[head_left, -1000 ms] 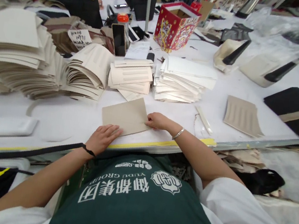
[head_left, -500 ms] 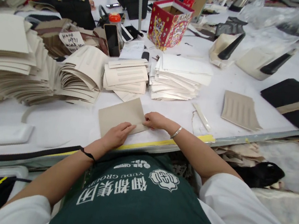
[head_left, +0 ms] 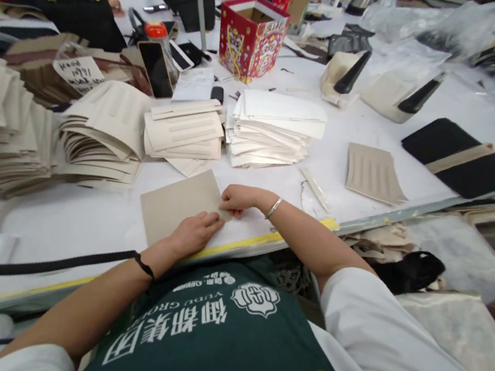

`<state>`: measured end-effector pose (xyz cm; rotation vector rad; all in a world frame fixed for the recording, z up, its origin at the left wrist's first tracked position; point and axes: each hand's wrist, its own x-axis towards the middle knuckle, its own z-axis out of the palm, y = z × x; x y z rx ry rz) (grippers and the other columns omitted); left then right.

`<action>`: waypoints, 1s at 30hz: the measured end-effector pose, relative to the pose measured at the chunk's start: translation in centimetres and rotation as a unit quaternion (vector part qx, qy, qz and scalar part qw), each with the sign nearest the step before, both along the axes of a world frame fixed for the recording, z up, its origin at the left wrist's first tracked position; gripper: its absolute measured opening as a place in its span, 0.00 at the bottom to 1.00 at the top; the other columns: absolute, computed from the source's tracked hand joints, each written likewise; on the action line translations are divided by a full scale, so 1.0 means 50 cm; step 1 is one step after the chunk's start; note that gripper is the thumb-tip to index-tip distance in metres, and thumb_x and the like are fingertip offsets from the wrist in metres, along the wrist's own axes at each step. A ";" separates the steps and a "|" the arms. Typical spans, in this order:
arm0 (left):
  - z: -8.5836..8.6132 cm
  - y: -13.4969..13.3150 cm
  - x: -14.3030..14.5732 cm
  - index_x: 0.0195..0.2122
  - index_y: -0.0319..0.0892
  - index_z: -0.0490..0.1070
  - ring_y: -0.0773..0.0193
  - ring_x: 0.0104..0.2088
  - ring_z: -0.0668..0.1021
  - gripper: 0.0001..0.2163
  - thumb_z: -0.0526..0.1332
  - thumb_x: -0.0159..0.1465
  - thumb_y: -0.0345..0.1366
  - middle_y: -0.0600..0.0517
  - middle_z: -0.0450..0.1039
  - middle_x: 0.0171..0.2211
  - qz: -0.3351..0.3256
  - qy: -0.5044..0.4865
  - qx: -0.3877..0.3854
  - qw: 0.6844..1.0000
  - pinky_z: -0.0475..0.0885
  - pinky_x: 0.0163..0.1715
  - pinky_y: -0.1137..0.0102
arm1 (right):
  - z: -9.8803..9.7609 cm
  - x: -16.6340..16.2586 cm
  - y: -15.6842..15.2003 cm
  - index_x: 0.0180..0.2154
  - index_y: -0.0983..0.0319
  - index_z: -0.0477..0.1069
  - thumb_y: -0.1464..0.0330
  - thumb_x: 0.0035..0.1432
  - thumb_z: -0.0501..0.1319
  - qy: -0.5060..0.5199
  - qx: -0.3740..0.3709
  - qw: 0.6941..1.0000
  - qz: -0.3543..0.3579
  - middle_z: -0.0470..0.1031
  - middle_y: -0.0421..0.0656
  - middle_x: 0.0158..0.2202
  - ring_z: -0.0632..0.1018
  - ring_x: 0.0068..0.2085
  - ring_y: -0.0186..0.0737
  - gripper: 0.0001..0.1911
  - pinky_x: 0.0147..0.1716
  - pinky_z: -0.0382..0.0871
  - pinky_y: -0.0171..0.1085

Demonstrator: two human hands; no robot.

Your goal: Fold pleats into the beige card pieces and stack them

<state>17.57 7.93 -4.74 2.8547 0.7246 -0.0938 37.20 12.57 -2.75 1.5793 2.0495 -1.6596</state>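
Observation:
A flat beige panel (head_left: 178, 202) lies on the white table near its front edge; whether it is leather or board I cannot tell. My left hand (head_left: 196, 233) rests on the panel's near side with fingers stretched out, pressing it down. At the right end of the panel, my right hand (head_left: 239, 199) has its fingers closed on the edge. Those fingertips partly hide the corner. To the right, a thin pale strip (head_left: 315, 190) lies on the table, and beyond it a ribbed beige panel (head_left: 373, 173).
Behind my hands stand stacks of white sheets (head_left: 273, 130), ribbed cream panels (head_left: 183, 130) and more curved panels (head_left: 105, 130). Farther back are a red patterned box (head_left: 250, 40) and a phone (head_left: 155, 69). A black piece (head_left: 461, 158) lies right. Yellow tape (head_left: 247, 242) marks the table edge.
The view has turned, so the table's things sit further left in the picture. My hands stay at the panel's right end, with the left fingers now closer to the right hand.

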 end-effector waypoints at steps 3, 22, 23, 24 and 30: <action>-0.009 -0.002 0.013 0.55 0.47 0.60 0.59 0.41 0.69 0.19 0.46 0.63 0.30 0.47 0.66 0.47 0.024 -0.015 -0.012 1.000 0.66 0.34 0.70 | 0.006 0.004 0.015 0.20 0.65 0.63 0.70 0.52 0.58 0.000 -0.018 1.000 0.016 0.70 0.38 0.17 0.71 0.19 0.31 0.11 0.23 0.67 0.31; -0.013 0.009 0.044 0.42 0.43 0.69 0.62 0.41 0.73 0.13 0.47 0.65 0.35 0.48 0.69 0.45 0.073 -0.021 0.027 0.997 0.68 0.37 0.71 | -0.007 0.023 0.086 0.19 0.65 0.65 0.70 0.45 0.61 0.072 0.057 0.993 0.072 0.66 0.35 0.14 0.64 0.17 0.27 0.08 0.19 0.56 0.29; -0.015 0.008 0.045 0.44 0.43 0.68 0.62 0.41 0.73 0.13 0.47 0.65 0.35 0.47 0.69 0.47 0.069 -0.023 0.043 0.996 0.68 0.37 0.71 | -0.007 0.023 0.087 0.19 0.65 0.65 0.70 0.45 0.60 0.072 0.054 0.993 0.071 0.66 0.35 0.13 0.64 0.17 0.27 0.08 0.19 0.56 0.29; -0.017 0.007 0.046 0.47 0.43 0.67 0.62 0.41 0.72 0.13 0.47 0.64 0.34 0.47 0.68 0.49 0.062 -0.023 0.054 0.996 0.69 0.37 0.71 | -0.007 0.024 0.087 0.19 0.65 0.65 0.70 0.46 0.60 0.073 0.054 0.993 0.071 0.66 0.35 0.13 0.64 0.16 0.27 0.08 0.19 0.56 0.29; -0.011 0.011 0.033 0.53 0.44 0.62 0.61 0.37 0.72 0.17 0.50 0.63 0.31 0.47 0.66 0.52 -0.008 0.007 0.073 0.997 0.69 0.33 0.69 | -0.016 0.026 0.090 0.20 0.66 0.65 0.68 0.50 0.58 0.093 0.031 0.993 0.072 0.67 0.37 0.14 0.66 0.16 0.27 0.11 0.18 0.57 0.29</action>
